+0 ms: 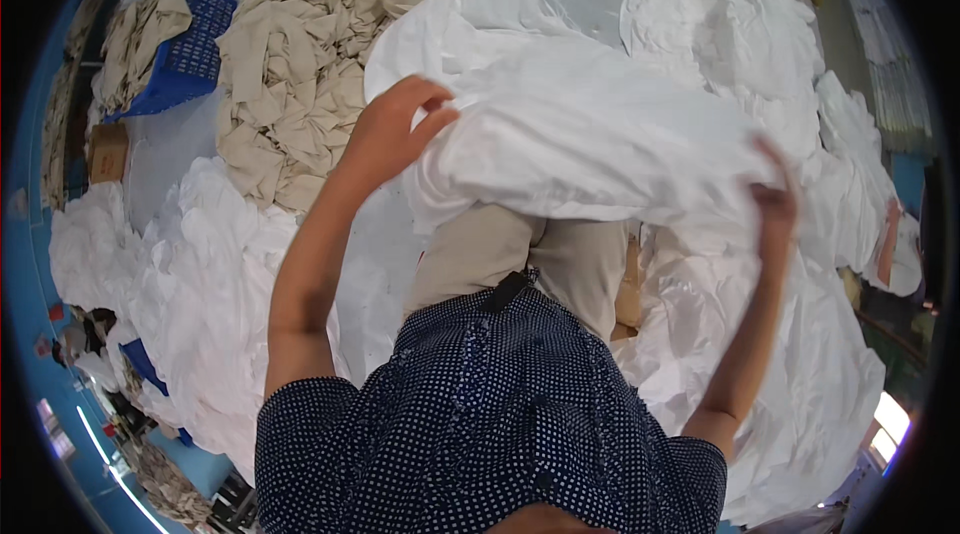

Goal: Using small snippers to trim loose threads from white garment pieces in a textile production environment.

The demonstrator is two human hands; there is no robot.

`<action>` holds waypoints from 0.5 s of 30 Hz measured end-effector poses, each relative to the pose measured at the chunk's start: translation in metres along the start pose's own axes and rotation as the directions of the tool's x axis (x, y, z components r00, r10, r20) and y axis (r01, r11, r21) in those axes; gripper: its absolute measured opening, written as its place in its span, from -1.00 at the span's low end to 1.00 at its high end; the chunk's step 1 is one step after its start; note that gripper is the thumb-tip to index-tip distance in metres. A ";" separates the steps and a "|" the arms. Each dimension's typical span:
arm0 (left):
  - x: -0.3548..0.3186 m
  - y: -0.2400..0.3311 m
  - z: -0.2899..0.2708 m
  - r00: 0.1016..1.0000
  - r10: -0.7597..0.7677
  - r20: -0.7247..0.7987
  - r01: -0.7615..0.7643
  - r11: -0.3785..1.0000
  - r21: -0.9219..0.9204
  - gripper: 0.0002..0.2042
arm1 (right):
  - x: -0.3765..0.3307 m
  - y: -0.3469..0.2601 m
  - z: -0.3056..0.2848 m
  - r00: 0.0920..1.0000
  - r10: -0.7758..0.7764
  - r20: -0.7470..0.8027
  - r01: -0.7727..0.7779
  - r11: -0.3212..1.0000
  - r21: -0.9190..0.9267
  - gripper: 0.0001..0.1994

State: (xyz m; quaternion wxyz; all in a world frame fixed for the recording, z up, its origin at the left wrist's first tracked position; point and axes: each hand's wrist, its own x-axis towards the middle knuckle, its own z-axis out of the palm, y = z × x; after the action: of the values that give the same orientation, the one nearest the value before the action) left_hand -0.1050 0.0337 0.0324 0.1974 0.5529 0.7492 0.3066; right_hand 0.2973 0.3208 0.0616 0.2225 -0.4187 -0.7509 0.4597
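A large piece of white cloth (590,124) lies bunched in a long, thick band across my lap and in front of me. My left hand (405,129) is over its left end, thumb and fingers apart, with nothing visible between them. At the right end of the cloth is my right hand (775,189), slightly blurred by motion. Its fingers look spread, one pointing away from me, and no cloth shows gripped in them. Whether either hand touches the cloth is hard to make out.
Crumpled beige cloth (300,64) is heaped at the far left, beside a blue plastic basket (205,29) holding more. White cloth heaps lie to the left (205,294), far right (725,34) and near right (770,364). Another person's arm (888,244) shows at the right edge.
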 end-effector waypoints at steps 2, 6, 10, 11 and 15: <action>-0.034 0.011 0.017 0.976 -0.134 -0.170 0.140 0.990 0.023 -0.75 | -0.033 -0.029 0.075 0.961 -0.025 0.275 0.033 0.999 -0.024 -0.25; -0.091 0.031 0.091 0.881 -0.335 -0.335 0.347 0.937 -0.024 -0.78 | -0.040 0.018 0.118 0.976 0.026 0.216 -0.022 1.000 -0.020 -0.35; -0.089 -0.046 0.149 0.665 -0.652 -0.364 0.485 0.748 -0.454 -0.85 | -0.042 0.064 0.147 0.993 -0.116 -0.029 0.120 0.980 0.159 -0.54; -0.089 -0.074 0.152 0.647 -0.693 -0.317 0.438 0.678 -0.590 -0.86 | -0.042 0.058 0.144 0.992 -0.122 -0.020 0.124 0.979 0.163 -0.54; -0.072 -0.093 0.049 0.679 -0.601 -0.422 0.246 0.727 -0.641 -0.87 | -0.025 0.020 0.084 0.955 -0.186 -0.231 0.151 0.975 -0.161 -0.68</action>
State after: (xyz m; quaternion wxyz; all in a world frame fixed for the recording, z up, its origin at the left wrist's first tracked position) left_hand -0.1167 -0.0417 -0.0699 0.1618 0.1484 0.7656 0.6047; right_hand 0.2591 0.2618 0.0053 0.3213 -0.4211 -0.7817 0.3293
